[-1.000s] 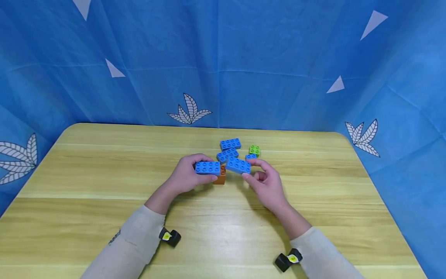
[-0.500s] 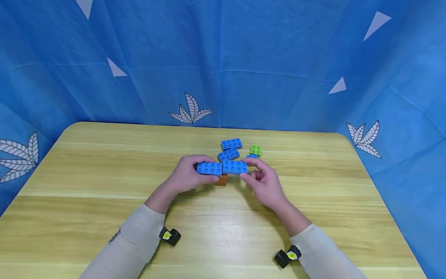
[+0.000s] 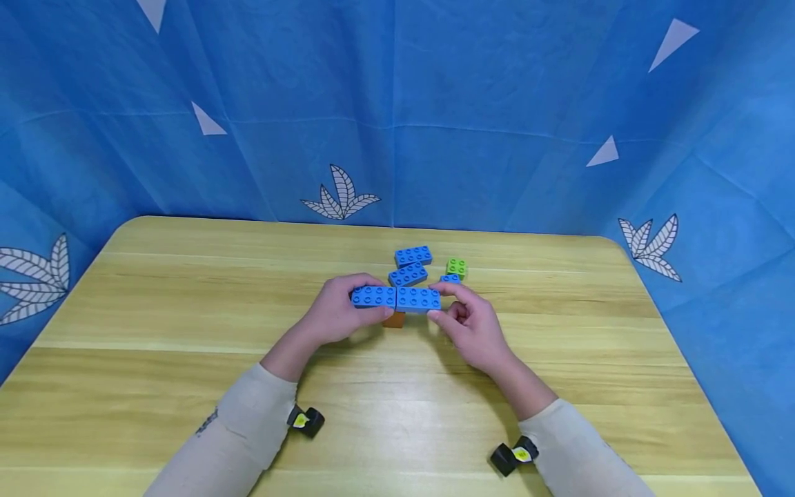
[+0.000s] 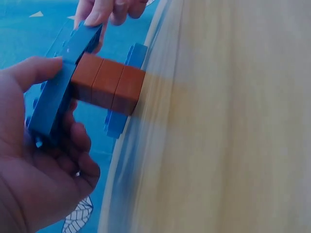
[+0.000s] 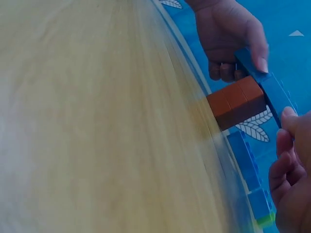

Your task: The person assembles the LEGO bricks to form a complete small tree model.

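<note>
My left hand (image 3: 338,310) grips a blue eight-stud building brick (image 3: 373,297) between thumb and fingers. A second blue brick (image 3: 419,299) of the same size lies end to end with it, pinched at its right end by the thumb and fingers of my right hand (image 3: 475,333). Under the place where the two bricks meet stands an upright stack of three orange-brown bricks (image 4: 108,83), mostly hidden from above. In the left wrist view both blue bricks lie across the stack's top, like a T. Only a slim seam shows between their ends.
Behind the hands, two more blue bricks (image 3: 408,275) lie on the wooden table (image 3: 397,414), close together. To their right are a green four-stud brick (image 3: 456,266) and a small blue brick (image 3: 450,278). A blue patterned cloth (image 3: 484,90) hangs beyond the table's back edge.
The right hand's blue brick has turned from a slant and shifted left, coming into line with the left one over the orange-brown stack. Both hands have kept their grip.
</note>
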Motion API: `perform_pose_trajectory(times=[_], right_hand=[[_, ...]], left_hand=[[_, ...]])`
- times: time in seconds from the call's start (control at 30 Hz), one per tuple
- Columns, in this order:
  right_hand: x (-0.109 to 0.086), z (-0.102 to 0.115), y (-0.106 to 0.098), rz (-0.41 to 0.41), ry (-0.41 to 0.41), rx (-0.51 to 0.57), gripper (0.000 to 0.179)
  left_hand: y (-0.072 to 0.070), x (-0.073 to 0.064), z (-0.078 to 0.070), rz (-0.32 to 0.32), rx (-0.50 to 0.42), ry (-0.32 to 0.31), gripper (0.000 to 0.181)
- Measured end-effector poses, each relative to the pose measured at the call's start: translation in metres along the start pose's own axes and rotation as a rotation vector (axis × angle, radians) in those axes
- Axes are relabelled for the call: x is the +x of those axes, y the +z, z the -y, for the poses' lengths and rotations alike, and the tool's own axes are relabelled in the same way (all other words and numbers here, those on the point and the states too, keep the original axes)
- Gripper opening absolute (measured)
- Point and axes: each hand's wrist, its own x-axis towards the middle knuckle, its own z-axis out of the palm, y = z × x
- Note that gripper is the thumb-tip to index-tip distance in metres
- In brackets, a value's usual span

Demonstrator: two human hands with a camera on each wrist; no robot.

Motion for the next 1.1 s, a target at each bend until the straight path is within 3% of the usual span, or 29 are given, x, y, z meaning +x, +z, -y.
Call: perform_pose_trajectory(times=[0.2,0.4,0.83,1.1], right_hand=[[0.001,0.002,0.002,-0.016,-0.082,-0.067,0.031],[0.001,0.004,0.002,-0.019,-0.096,-0.100,0.031],[0.002,0.007,0.002,0.000,-0.050,-0.108,0.032],[0.004,-0.038,0.006,-0.012,0.009,0.055,0.038]], left_hand=[[0.011,0.002,-0.007,-0.088,0.007,-0.043,0.042],[0.020,0.002,-0.012,-0.169,0.030,-0.095,0.042],[0.021,0.004,-0.014,-0.156,-0.005,-0.108,0.033],[0.021,0.004,-0.015,-0.151,-0.035,-0.115,0.031]])
